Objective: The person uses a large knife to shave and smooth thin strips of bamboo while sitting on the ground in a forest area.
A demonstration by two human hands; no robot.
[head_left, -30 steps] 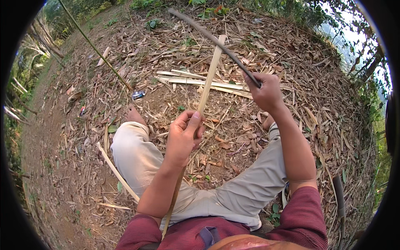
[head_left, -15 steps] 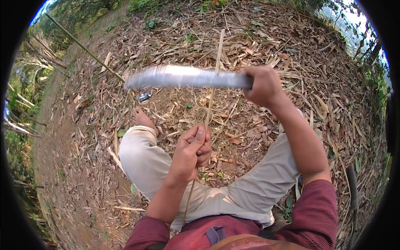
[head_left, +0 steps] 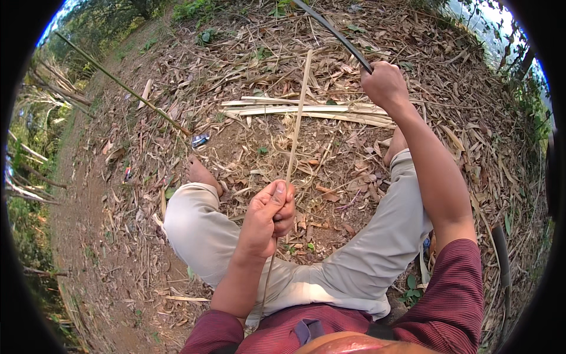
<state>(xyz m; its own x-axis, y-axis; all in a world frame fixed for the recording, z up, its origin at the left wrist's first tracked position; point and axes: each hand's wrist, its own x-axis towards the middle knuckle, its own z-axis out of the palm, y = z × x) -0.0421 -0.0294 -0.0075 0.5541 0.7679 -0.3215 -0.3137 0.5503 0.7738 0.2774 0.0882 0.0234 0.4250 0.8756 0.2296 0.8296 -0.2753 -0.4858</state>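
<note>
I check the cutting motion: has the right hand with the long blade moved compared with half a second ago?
Yes. The right hand has gone up and away from the body: the blade now points beyond the split bamboo pieces on the ground.

Split strips [head_left: 306, 110] lie on the ground [head_left: 106, 236] beyond the knees, a pole [head_left: 121, 85] to their left.

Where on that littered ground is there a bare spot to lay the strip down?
Barest is the brown soil patch between the pile of split bamboo strips and the knees, beside the long pole. The dirt path beyond the left leg is fairly open too. Between the legs, under the left hand, and rightward, leaf litter crowds everything.
</note>
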